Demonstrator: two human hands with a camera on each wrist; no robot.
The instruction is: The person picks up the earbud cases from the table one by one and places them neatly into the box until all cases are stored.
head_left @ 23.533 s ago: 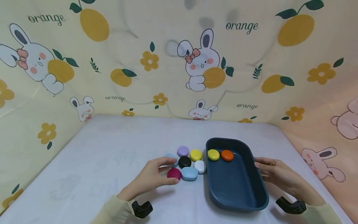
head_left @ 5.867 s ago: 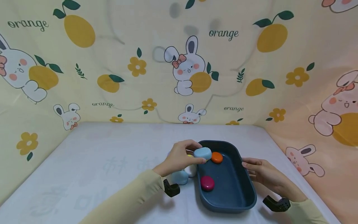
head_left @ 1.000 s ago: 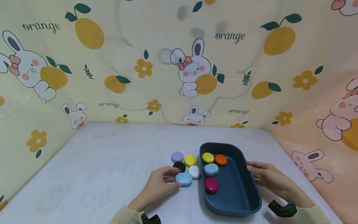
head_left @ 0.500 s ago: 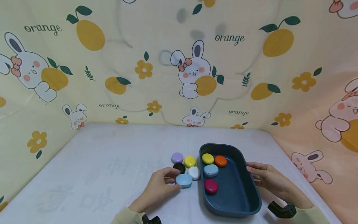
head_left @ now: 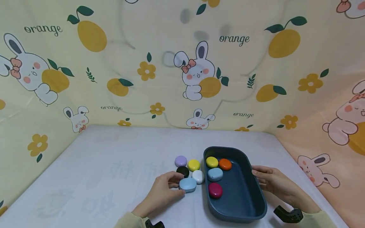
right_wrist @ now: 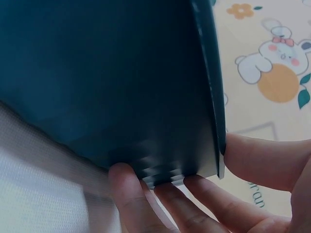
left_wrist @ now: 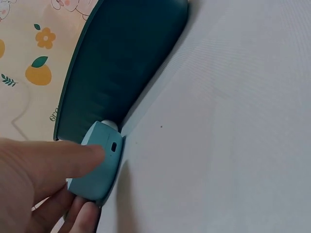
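My left hand (head_left: 163, 191) pinches a light blue rounded case (head_left: 187, 185) between thumb and fingers on the white surface. A small dark slot shows on the side of this case (left_wrist: 106, 165) in the left wrist view. Close by lie a black disc (head_left: 182, 171), a white one (head_left: 198, 176), a yellow one (head_left: 194, 165) and a purple one (head_left: 181, 161). My right hand (head_left: 280, 185) holds the right side of a dark blue tray (head_left: 263, 202); in the right wrist view, the thumb (right_wrist: 257, 160) is at the rim and fingers touch the outer wall.
Inside the tray sit a yellow disc (head_left: 212, 162), an orange disc (head_left: 225, 164), another light blue case (head_left: 215, 174) and a magenta disc (head_left: 215, 190). A printed cloth (head_left: 159, 91) with rabbits and oranges walls the back and sides.
Since the oldest frame, the magenta disc and one light blue case have come into the tray. Over the last second, my left hand stays at the other light blue case with hardly any movement.
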